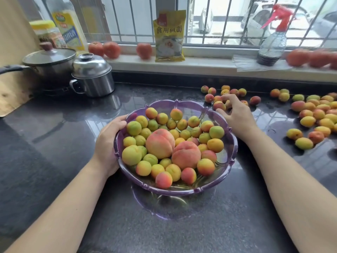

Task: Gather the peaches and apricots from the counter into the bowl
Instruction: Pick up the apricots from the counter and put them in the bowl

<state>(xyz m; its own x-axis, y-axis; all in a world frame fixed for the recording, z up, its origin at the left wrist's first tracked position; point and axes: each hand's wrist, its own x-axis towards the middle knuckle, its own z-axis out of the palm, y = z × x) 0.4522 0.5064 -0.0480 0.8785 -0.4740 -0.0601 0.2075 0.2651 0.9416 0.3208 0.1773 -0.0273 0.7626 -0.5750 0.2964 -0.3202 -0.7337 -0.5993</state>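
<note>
A purple scalloped bowl (231, 143) stands on the dark counter, holding two large peaches (160, 144) and several small apricots (132, 155). My left hand (109, 141) grips the bowl's left rim. My right hand (235, 114) reaches past the bowl's right rim to a cluster of loose apricots (209, 98), its fingers spread over them and touching one or two; nothing is clearly held. More apricots (313, 121) lie scattered across the counter at the right.
A lidded pan (49, 61) and a steel pot (93, 75) stand at the back left. On the window sill sit tomatoes (111, 49), a yellow bag (169, 36) and a spray bottle (271, 46). A jar and an oil bottle stand behind the pan.
</note>
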